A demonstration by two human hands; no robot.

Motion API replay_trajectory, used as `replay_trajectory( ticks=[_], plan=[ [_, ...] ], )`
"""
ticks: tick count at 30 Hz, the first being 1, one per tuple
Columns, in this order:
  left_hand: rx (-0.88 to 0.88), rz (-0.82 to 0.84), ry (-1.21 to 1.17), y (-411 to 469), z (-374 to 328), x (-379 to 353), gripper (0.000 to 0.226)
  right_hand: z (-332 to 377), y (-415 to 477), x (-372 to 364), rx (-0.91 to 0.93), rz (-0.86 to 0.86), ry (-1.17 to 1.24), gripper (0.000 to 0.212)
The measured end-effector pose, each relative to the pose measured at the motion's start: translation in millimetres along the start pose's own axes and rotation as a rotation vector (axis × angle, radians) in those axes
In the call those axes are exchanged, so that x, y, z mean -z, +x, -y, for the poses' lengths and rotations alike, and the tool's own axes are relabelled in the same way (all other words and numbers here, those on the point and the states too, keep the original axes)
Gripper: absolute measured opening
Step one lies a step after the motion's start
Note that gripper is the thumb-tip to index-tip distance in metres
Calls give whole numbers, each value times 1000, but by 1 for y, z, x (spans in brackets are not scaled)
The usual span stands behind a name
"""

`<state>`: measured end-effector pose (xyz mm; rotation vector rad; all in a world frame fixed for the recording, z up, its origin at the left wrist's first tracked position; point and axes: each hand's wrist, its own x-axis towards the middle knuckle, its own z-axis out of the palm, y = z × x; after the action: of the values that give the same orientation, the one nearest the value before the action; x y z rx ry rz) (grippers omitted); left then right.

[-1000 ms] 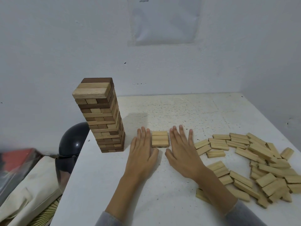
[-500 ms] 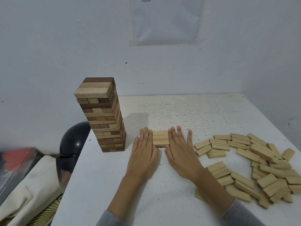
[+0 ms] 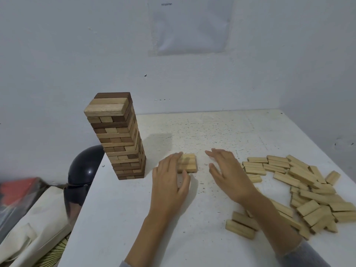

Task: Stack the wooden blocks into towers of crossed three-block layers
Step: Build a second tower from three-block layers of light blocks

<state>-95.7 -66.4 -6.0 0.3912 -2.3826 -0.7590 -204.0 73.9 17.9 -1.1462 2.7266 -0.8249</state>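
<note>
L forearm comes up from bottom centre, wrist straight; L hand (image 3: 169,182) palm down, fingers (image 3: 176,157) straight and close together, tips pressed vs the left side of the block layer (image 3: 188,164); thumb lies just by the layer's near edge, contact there can't be told; nothing gripped, hand flat and relaxed.

R forearm enters from bottom right in a grey sleeve (image 3: 302,256), crossing over some loose blocks (image 3: 308,191); R hand (image 3: 230,171) palm down, fingers (image 3: 216,154) straight, pointing up-left twd the layer, thumb spread out; hand holds nothing and is apart from the layer, w/ bare table (image 3: 202,132) between; whether it rests on the top or hovers can't be told.

Block layer: pale blocks side by side, flat on the table btwn the two hands; finished tower (image 3: 117,137) of mixed dark/pale wood stands upright to its left, near the table's left edge; loose blocks lie scattered on the right side.

Black helmet (image 3: 84,166) sits beyond the table's left edge.
</note>
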Motion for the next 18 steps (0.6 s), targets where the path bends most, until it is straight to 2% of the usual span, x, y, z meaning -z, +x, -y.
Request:
replay_trajectory(
  ticks=[2, 5, 10, 14, 18],
  plan=[
    [-34, 9, -46, -2, -15, 0, 38, -7, -6, 17, -12, -61, 129, 28],
    [-46, 87, -115, -8, -37, -6, 31, -21, -19, 46, -87, -44, 237, 24],
    [-67, 261, -220, -18, -69, -27, 14, -53, -44, 80, -163, 106, 72, 16],
    [-78, 387, -206, -18, -88, -44, 25, -58, -65, 80, -268, 79, 26, 11],
    [-72, 523, -87, -14, -98, -57, 38, -56, -77, 63, -357, 68, -106, 33]
  ],
)
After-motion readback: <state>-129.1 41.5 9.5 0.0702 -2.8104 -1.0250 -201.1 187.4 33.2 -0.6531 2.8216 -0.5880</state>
